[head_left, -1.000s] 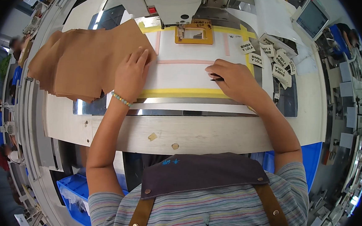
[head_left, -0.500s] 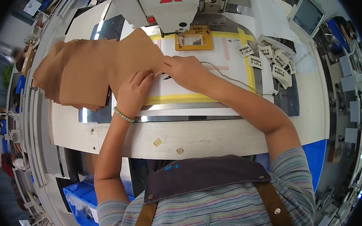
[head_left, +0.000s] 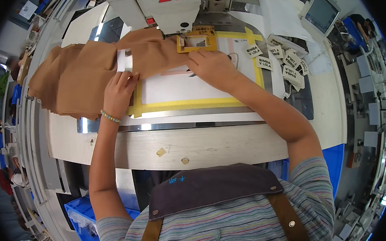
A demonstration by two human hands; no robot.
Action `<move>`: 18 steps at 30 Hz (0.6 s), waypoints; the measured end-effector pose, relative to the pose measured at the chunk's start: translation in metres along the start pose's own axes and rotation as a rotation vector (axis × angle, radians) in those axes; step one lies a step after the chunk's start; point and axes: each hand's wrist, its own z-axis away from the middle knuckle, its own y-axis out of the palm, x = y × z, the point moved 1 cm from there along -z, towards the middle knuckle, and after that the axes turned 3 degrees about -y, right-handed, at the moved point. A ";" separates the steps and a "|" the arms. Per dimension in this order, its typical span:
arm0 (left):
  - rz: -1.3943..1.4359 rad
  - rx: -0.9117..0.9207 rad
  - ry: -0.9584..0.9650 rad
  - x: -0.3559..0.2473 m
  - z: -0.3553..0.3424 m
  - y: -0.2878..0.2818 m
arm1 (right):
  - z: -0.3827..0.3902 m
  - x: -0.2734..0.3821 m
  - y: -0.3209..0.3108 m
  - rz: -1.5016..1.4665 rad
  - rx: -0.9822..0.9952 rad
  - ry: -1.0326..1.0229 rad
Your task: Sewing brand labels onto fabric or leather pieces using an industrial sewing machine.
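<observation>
My left hand is closed on the near edge of a brown fabric piece, beside a small white strip at the left stack of brown pieces. My right hand pinches that piece's right part just below a yellow frame under the machine head; a small black tool shows beneath the palm, partly hidden. The piece is rumpled and partly covers the white sheet edged with yellow tape. Printed pale labels lie loosely piled right of the sheet.
A small screen stands at the back right. The worktable's pale front board spans below the sheet. Blue bins sit under the table, another at the back left. People are partly seen at both rims.
The brown piece has been drawn rightward across the sheet toward the yellow frame. My left hand has moved down-left; my right hand went to the piece and then upward. The white strip has come into view.
</observation>
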 end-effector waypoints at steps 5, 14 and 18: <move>0.065 -0.067 0.090 -0.012 -0.047 0.031 | 0.036 -0.027 -0.031 0.044 0.151 0.069; 0.080 -0.033 -0.394 0.061 -0.020 0.082 | 0.056 -0.024 -0.026 -0.157 0.098 0.143; -0.167 0.251 -0.600 0.089 -0.008 0.078 | 0.057 -0.024 -0.027 -0.082 0.153 0.152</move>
